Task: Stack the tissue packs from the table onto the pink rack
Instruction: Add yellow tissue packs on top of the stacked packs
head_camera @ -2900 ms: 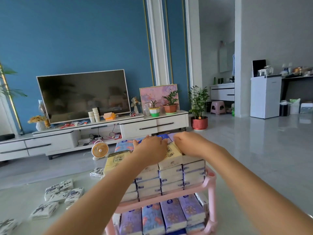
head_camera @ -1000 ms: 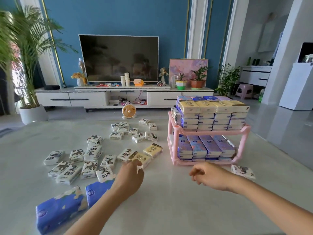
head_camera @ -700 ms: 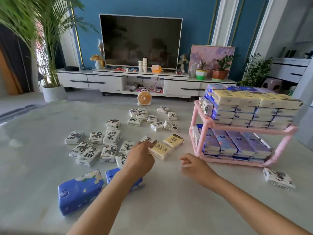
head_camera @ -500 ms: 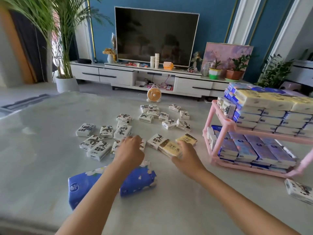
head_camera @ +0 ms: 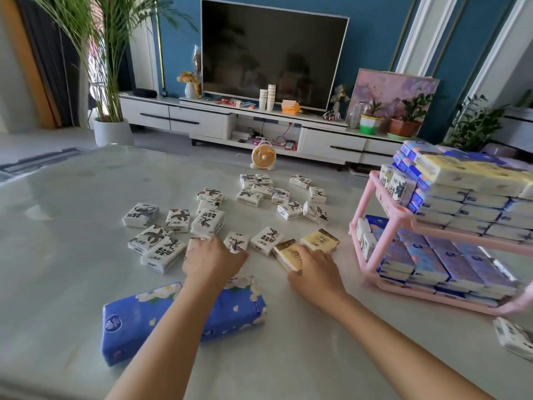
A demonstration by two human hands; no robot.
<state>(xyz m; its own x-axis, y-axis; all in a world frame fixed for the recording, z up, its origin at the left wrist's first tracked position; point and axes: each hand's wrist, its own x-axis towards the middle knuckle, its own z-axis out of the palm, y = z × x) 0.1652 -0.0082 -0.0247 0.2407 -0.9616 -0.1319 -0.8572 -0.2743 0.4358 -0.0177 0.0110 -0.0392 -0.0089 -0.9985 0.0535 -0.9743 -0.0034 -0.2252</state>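
Observation:
Several small white tissue packs (head_camera: pixel 207 223) with black print lie scattered on the grey table (head_camera: pixel 72 197). My left hand (head_camera: pixel 213 261) is curled down over one white tissue pack (head_camera: pixel 237 241), which sticks out past its fingers. My right hand (head_camera: pixel 314 267) grips a yellow tissue pack (head_camera: pixel 288 254); a second yellow pack (head_camera: pixel 320 241) lies just beyond it. Under my left forearm lie two large blue packs (head_camera: pixel 138 321). The pink rack (head_camera: pixel 386 209) stands at the right, both its shelves filled with stacked packs, yellow ones on top.
One more white pack (head_camera: pixel 516 339) lies at the table's right edge, in front of the rack. Beyond the table are a small orange fan (head_camera: pixel 264 155) on the floor, a white TV cabinet (head_camera: pixel 202 122) and a potted palm (head_camera: pixel 112 131).
Both hands left the top of the rack's stack and came down to the table. The left hand settled over the white packs, and the right hand closed on the yellow pack.

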